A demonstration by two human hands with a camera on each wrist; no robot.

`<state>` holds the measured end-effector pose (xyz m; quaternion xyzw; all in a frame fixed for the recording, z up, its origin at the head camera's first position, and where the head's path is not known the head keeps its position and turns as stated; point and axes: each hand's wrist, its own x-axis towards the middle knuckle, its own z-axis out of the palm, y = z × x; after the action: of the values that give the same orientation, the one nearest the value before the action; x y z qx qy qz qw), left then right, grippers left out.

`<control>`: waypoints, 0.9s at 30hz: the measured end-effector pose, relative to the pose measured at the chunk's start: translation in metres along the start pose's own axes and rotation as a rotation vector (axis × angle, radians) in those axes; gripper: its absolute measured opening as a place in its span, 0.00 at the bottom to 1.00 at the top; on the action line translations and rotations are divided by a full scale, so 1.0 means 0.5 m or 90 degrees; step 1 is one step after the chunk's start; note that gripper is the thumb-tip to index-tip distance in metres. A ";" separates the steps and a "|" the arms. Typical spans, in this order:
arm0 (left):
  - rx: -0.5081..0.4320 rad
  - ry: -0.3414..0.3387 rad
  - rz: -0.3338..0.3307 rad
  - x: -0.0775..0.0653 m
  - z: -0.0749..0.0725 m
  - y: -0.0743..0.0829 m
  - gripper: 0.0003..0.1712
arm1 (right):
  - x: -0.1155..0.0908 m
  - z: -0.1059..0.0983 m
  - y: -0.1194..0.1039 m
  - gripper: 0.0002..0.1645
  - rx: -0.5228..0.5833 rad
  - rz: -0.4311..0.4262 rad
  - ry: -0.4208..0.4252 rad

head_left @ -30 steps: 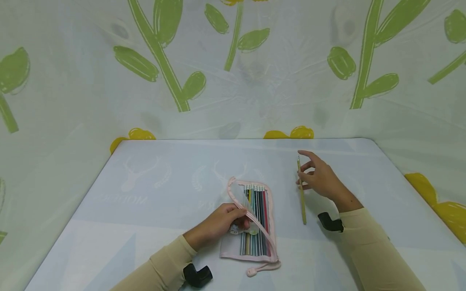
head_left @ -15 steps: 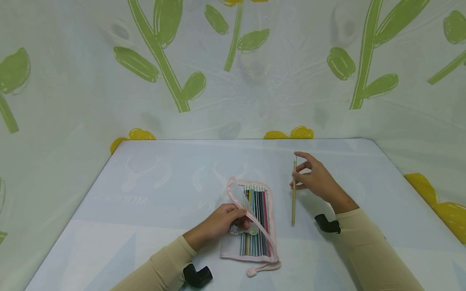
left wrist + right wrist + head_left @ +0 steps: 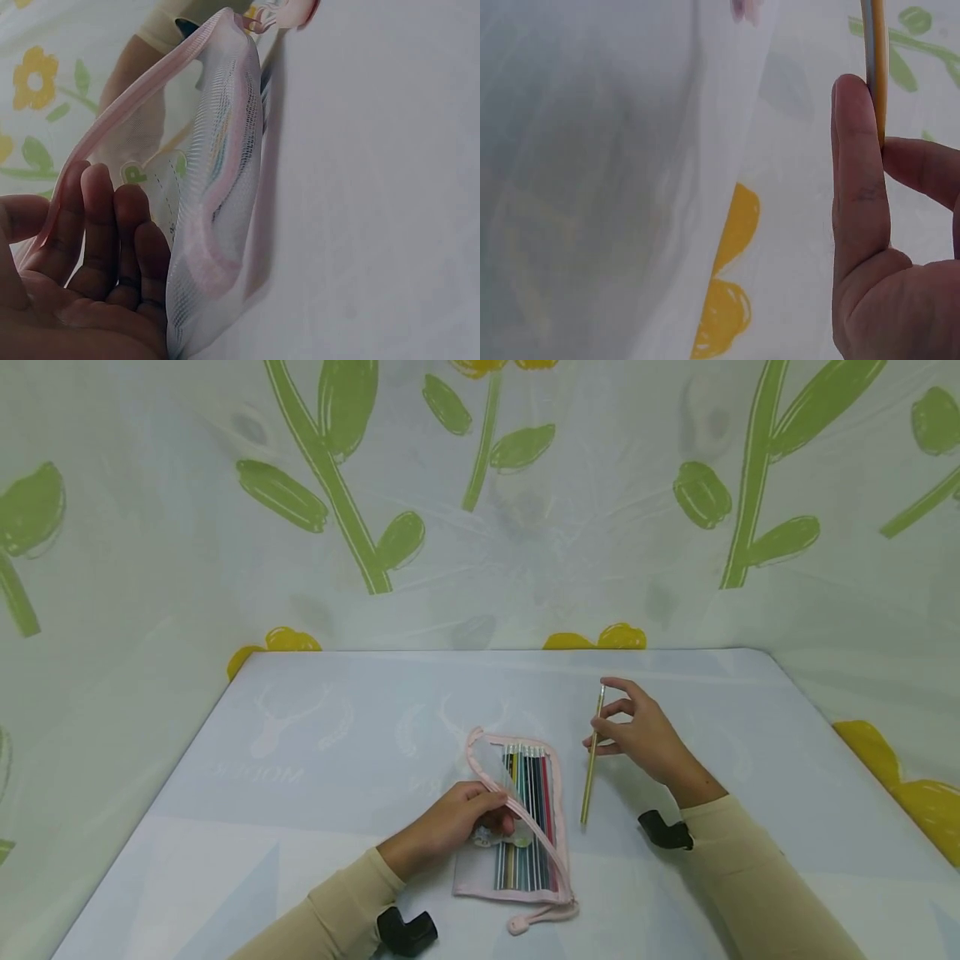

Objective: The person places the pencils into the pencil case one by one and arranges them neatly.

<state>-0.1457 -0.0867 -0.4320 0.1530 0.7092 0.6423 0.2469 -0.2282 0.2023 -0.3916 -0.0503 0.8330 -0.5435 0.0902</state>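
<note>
The left hand (image 3: 450,822) gripped the flap of the pink mesh pencil case (image 3: 525,814) on the table (image 3: 300,760), holding it agape. The right hand (image 3: 637,735) pinched a thin yellow-green pencil (image 3: 590,768) just beside it. Insertion step judged in hand; next, tip alignment with the opening.

Pink mesh pencil case (image 3: 525,827), yellow pencil (image 3: 590,768), green-and-yellow flowered backdrop (image 3: 480,502).

Yellow pencil (image 3: 590,768) lifted, tilted, pink mesh pencil case (image 3: 525,827) open (pencils inside)
</note>
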 end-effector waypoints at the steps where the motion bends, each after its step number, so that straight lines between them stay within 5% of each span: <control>1: 0.000 0.000 0.001 0.000 0.000 0.000 0.22 | -0.001 0.002 -0.001 0.45 0.000 -0.003 0.003; 27: -0.005 0.004 -0.003 0.001 0.002 0.002 0.22 | -0.014 0.057 -0.019 0.45 0.032 0.005 -0.016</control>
<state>-0.1457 -0.0858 -0.4311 0.1481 0.7078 0.6451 0.2468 -0.2158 0.1743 -0.3933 -0.0518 0.8180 -0.5632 0.1043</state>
